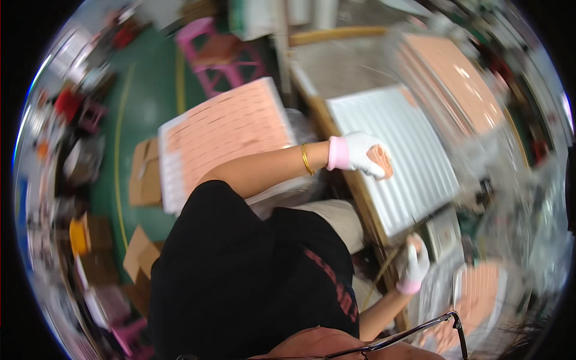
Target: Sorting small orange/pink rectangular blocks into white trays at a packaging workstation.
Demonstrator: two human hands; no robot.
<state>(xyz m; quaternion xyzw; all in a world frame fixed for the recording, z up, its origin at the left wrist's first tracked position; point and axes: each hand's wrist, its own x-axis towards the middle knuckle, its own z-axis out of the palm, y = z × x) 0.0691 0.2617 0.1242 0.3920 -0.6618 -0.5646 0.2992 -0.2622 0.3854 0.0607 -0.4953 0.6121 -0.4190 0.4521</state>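
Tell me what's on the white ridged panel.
On the ridged panel, peach-coloured material shows at the far corner. The left hand hides whatever is beneath it.

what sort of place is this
Probably a factory workshop: the green floor bears yellow lines, cardboard boxes stand at the left, and rows of peach-coloured pieces lie near a ridged white panel.

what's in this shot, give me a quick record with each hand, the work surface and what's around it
left hand: white glove, pink cuff, over the ridged white panel; grip unclear
right hand: white glove, pink cuff, near that panel's lower edge; grip unclear
work surface: wood-edged bench
upper right: peach-topped stack
left: peach-covered white sheet
floor: green, yellow lines
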